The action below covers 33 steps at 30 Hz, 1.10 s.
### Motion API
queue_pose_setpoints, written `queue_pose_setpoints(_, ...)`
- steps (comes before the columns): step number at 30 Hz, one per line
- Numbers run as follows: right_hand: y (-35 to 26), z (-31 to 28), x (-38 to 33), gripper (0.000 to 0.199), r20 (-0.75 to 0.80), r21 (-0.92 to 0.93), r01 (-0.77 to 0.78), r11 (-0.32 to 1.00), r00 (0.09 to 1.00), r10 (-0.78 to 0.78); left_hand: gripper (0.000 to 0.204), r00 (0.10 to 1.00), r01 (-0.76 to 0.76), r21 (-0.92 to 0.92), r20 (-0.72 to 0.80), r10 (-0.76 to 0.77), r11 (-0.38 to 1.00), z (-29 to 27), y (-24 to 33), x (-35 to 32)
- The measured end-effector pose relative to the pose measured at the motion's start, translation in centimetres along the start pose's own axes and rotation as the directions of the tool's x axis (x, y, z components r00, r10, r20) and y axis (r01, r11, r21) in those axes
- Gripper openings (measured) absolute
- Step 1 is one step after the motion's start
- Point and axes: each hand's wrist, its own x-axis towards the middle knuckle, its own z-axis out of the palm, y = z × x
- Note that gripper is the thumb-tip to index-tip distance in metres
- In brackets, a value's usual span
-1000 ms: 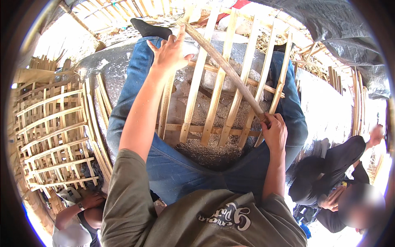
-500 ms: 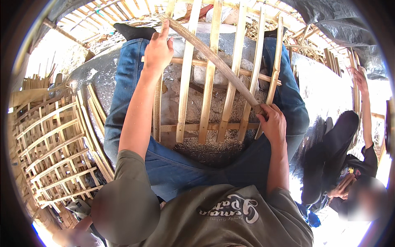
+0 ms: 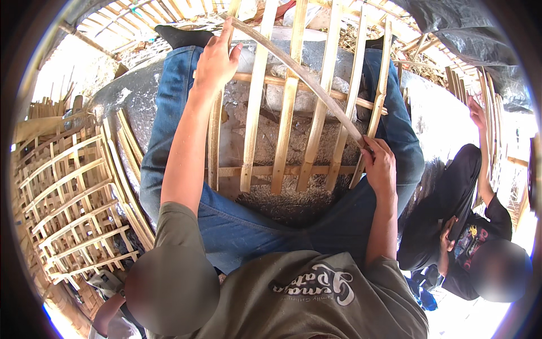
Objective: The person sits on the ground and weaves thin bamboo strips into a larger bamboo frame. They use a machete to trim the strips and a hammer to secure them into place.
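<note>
My left hand point(image 3: 216, 63) reaches to the far left of a lattice of bamboo slats point(image 3: 286, 121). Its index finger is stretched along the leftmost slat to the far end of a long bamboo strip point(image 3: 305, 73), and its thumb stands apart. The strip lies slantwise over the slats, from far left to near right. My right hand point(image 3: 379, 164) pinches the strip's near end, by the rightmost slat. Crosspieces point(image 3: 244, 170) run under the slats. The lattice lies between my legs, over a dark, rough surface.
Curved bamboo lattices point(image 3: 73, 203) are stacked at left, beside loose long strips point(image 3: 131, 186). A co-worker in dark clothes point(image 3: 440, 226) sits at right, one arm raised towards upright slats point(image 3: 492, 124). Another person's arm point(image 3: 108, 316) shows at lower left. Dark plastic sheeting point(image 3: 463, 34) hangs far right.
The strip has turned and now shows a narrower, paler side. Its near end and my right hand have shifted slightly right. At right, the co-worker's raised arm and knee have moved left.
</note>
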Motion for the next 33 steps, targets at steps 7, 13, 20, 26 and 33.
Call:
queue_pose_setpoints(7, -0.2, 0.2, 0.1, 0.034, -0.027, -0.051, -0.039, 0.998, 0.999, 0.038, 0.065, 0.999, 0.033, 0.021, 0.014, -0.033, 0.999, 0.0, 0.3, 0.2)
queue_pose_setpoints(13, -0.6, 0.2, 0.2, 0.033, -0.084, -0.08, -0.054, 0.995, 0.995, 0.047, 0.067, 1.0, -0.008, 0.014, -0.011, 0.008, 1.0, 0.4, -0.3, 0.3)
queue_pose_setpoints(20, -0.5, 0.3, 0.2, 0.034, -0.06, -0.088, -0.099, 0.991, 0.994, 0.093, 0.069, 0.999, 0.027, 0.034, 0.022, -0.028, 0.999, 0.1, -0.2, 0.4)
queue_pose_setpoints(26, -0.5, 0.6, 0.0, 0.037, -0.03, -0.119, -0.107, 0.987, 0.994, 0.104, 0.068, 0.993, 0.084, 0.122, 0.071, -0.093, 0.989, -0.1, 0.9, 0.2)
queue_pose_setpoints(33, 0.6, 1.2, 0.2, 0.041, -0.087, -0.146, 0.043, 0.988, 0.995, -0.057, 0.065, 0.983, 0.12, 0.203, 0.114, -0.146, 0.972, -0.6, 1.3, 0.0)
